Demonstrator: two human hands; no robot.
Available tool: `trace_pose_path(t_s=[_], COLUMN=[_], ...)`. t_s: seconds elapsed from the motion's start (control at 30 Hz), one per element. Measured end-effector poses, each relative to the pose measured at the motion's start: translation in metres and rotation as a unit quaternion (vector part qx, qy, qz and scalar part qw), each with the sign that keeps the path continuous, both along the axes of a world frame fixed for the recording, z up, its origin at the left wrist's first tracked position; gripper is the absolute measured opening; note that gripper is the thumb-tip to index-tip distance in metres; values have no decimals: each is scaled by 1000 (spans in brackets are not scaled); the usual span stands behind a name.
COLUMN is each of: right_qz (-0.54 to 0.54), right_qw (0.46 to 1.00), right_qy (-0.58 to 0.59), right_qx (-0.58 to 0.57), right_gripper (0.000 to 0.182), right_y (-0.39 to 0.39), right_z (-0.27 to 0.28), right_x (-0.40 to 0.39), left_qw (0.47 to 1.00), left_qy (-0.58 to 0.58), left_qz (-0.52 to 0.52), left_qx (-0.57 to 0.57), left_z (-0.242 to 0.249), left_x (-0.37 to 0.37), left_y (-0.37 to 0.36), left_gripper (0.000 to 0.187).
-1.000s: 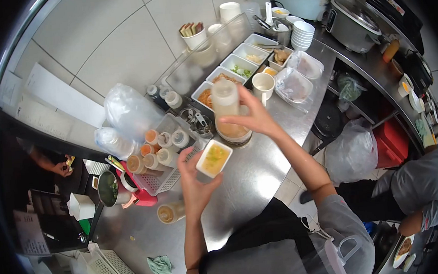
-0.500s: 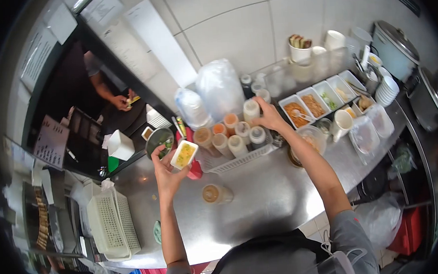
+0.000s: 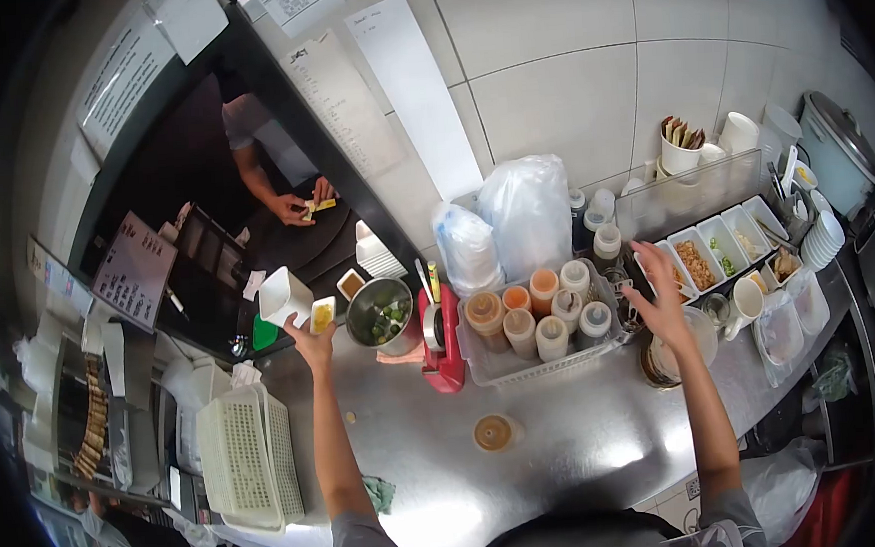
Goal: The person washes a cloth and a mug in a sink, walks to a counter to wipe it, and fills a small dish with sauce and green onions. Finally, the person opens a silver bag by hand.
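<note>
My left hand (image 3: 314,347) grips a small white dish (image 3: 323,316) with yellow contents, close to a tall white container (image 3: 285,297) at the opening in the wall. To its right stands a metal pot (image 3: 380,313) with green pieces inside. My right hand (image 3: 659,295) is raised with its fingers apart and holds nothing. It is over the near left end of the topping trays (image 3: 695,261), right of a clear basket (image 3: 545,367) of squeeze bottles. One squeeze bottle (image 3: 494,432) stands apart on the steel counter (image 3: 420,475).
Beyond the opening, another person's hands (image 3: 308,207) hold something yellow. Stacked perforated baskets (image 3: 253,455) stand at the left. A red device (image 3: 443,343) sits beside the bottle basket. Plastic bags (image 3: 527,213) lean on the wall. A mug (image 3: 745,300) is at the right.
My left hand has carried the dish left, past the pot, towards the opening. My right hand has let go of a white-capped bottle in the basket and moved right. The view has shifted.
</note>
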State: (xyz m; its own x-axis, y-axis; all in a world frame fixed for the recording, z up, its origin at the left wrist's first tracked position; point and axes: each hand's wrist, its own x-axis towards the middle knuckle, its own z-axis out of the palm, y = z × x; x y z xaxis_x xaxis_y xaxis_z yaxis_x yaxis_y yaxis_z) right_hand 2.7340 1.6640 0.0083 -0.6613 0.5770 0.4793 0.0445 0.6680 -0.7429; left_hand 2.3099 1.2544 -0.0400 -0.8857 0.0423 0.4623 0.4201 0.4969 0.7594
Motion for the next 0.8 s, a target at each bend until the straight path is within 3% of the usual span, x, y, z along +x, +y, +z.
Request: trace_pose_path(t_s=[0.13,0.23,0.37,0.43,0.5,0.57,0.63,0.7,0.73,0.8], right_qz=[-84,-167,-243,-293,-342,-369,-378,-365,-336,-275], right_qw=[994,980,952,939,918,908,910,923,935,955], right_qy=[26,35,88,92,95,93,75,34,35,-88], right_qx=[-68,-100,-161,-158,-176,-173,-153,-121,-112,-66], right_gripper=[54,51,46,43,42,39,37,35,30,27], right_y=[-9,-18,-33,-45,-57,-70,-81,-91,-98,-113], right_z=[-1,5,-2,2,4,4,6,8,14,33], right_x=[63,115,188,215,236,247,253,248,236,204], left_qw=[999,991,998,986,994,990,993,995,993,994], left_qy=[22,2,16,10,7,-10,-52,36,-21,0], left_qz=[25,119,57,130,102,118,62,-13,-19,-45], left_qx=[30,-67,-4,-102,-45,-80,-85,-96,-113,-101], left_z=[-60,-72,-122,-116,-130,-125,-123,-130,-118,-110], left_x=[-68,-87,-146,-137,-151,-149,-157,-166,-155,-149], left_y=[-12,-4,-11,4,7,15,14,8,8,-2], left_gripper=[80,81,78,79,81,84,86,86,85,79])
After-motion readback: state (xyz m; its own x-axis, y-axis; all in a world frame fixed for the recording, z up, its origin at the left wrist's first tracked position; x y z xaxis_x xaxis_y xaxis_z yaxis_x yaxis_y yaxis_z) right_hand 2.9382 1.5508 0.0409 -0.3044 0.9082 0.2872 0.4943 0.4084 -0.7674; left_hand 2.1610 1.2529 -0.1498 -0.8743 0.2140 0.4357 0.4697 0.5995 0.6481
